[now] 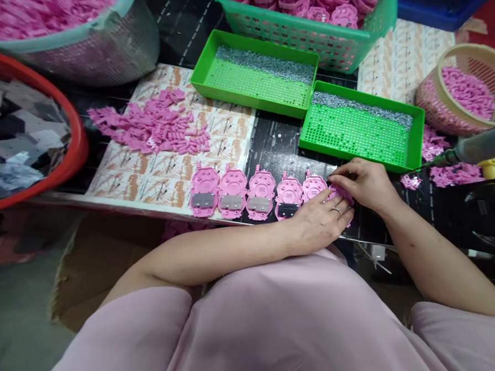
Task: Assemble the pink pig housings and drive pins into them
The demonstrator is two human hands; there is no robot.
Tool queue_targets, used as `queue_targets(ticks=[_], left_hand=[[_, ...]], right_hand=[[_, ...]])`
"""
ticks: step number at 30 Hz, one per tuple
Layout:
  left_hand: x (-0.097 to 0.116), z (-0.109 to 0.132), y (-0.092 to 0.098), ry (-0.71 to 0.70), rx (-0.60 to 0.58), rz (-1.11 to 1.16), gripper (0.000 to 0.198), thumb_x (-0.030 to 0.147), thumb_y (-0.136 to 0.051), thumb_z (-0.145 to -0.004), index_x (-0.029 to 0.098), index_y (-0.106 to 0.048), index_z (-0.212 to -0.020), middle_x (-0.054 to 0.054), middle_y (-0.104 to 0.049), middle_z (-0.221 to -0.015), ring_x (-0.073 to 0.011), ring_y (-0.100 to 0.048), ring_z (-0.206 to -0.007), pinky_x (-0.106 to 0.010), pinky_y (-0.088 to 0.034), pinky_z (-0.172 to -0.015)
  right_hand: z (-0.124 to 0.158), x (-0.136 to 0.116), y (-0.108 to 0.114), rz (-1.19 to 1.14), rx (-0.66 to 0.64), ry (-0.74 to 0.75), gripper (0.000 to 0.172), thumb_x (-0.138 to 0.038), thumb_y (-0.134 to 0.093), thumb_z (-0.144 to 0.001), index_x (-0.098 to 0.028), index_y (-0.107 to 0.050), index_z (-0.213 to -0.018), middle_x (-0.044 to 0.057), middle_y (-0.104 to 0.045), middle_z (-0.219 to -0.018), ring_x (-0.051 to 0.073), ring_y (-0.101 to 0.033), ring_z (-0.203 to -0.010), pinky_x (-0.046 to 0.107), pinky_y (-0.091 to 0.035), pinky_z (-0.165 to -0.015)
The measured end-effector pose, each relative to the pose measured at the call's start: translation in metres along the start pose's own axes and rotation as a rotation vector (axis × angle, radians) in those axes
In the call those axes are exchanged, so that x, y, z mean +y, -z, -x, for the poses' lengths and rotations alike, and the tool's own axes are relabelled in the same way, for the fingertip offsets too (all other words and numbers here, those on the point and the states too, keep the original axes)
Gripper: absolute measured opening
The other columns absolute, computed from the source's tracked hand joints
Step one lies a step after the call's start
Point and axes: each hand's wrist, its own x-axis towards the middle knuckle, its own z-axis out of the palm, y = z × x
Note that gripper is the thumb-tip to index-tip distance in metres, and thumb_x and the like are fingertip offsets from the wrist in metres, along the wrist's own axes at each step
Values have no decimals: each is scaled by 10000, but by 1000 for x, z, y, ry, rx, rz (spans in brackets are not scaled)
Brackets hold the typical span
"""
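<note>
A row of pink plastic casings (233, 187) lies along the table's front edge, several with a grey or dark plate in the lower half. My left hand (318, 225), a ring on one finger, is bent over the rightmost pink plastic casing (341, 195), gripping it against the table and hiding much of it. At that casing's upper end, my right hand (366, 183) has thumb and forefinger pinched together. Whatever is between those fingertips is too small to make out. Beside my left hand lies a casing with a black plate (288, 210).
Two green trays (252, 100) (359, 155) with small metal screws stand behind the row. Loose pink parts (163, 123) are heaped at left. Around them are a red tub (77, 143) of plates, baskets (125, 52) (296, 41) (430, 101) of pink pieces, and a screwdriver-like tool (477, 148) at right.
</note>
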Motion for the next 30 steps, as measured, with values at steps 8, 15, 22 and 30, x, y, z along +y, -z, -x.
queue_targets(ticks=[8,15,22,30], left_hand=[[-4,0,0,-20,-2,5,293,166,-480,-957,83,-634,-1192,-151,-675,-1200,-259,-634,-1110,-460,-447,-985],[-5,0,3,-12,33,17,260,189,-510,-949,108,-639,-1159,-118,-686,-1184,-234,-643,-1091,-451,-435,-1007],[-7,2,2,-25,25,10,287,209,-498,-964,95,-611,-1202,-145,-649,-1260,-245,-636,-1136,-492,-409,-1029],[-10,2,7,-41,-6,21,287,220,-472,-978,105,-608,-1205,-147,-647,-1263,-238,-632,-1148,-481,-396,-1045]], right_hand=[[1,-6,-4,84,-5,-46,138,-286,-718,-781,-206,-697,-892,15,-663,-762,135,-562,-653,275,-403,-623],[14,-10,-5,80,107,-55,167,-351,-680,-826,-189,-649,-855,43,-690,-838,155,-606,-721,279,-440,-669],[69,23,34,379,346,-205,290,-387,-495,-925,-180,-699,-928,103,-725,-927,240,-665,-860,365,-509,-789],[53,80,45,639,359,-392,558,-275,-389,-913,58,-418,-1359,321,-373,-1463,403,-342,-1371,575,-343,-1078]])
